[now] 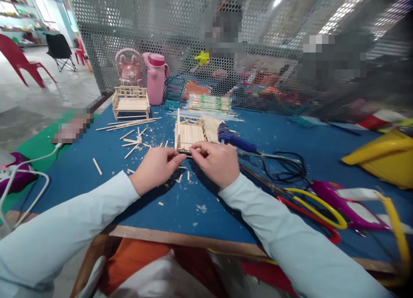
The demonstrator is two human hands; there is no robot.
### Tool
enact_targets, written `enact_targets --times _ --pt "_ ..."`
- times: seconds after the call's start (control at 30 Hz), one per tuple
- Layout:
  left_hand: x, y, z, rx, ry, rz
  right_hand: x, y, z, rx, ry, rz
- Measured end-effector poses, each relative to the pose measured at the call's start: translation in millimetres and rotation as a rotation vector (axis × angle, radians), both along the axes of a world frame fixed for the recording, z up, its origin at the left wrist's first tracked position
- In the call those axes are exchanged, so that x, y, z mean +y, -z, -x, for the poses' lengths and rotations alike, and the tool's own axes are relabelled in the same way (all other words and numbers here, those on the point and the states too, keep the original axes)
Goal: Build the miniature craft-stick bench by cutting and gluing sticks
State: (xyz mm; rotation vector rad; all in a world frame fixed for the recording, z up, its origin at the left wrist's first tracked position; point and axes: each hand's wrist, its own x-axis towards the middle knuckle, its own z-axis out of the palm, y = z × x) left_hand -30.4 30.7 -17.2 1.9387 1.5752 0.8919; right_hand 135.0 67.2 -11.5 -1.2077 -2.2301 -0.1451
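A miniature bench [190, 134] built of thin wooden sticks sits in front of me, with a slatted seat and a raised side on the left. My left hand [158, 168] is closed, its thumb and fingertips pinching at the bench's front left edge. Close beside it, my right hand [217, 161] pinches the same front edge farther right. The fingers hide whatever small piece may be between them. A finished-looking stick bench [131, 105] stands at the back left. Just right of the bench in my hands lies a blue glue gun [237, 139].
Loose sticks [137, 139] and offcuts litter the blue table [135, 212]. Scissors with yellow handles [318, 205], a purple tool [345, 203] and a black cord [287, 165] lie on the right. A pink bottle [155, 81] stands before the mesh screen [106, 44].
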Motion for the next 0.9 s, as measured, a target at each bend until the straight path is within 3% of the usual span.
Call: enact_targets --times 0.13,0.9 --pt "1.0 2.7 2.6 0.148 0.009 0.028 3.5 10.6 2.7 0.045 0.030 -0.050" --pt "-1.1 0.8 -0.6 0.205 0.018 0.033 7.7 18.3 3.8 -0.041 0.076 -0.057"
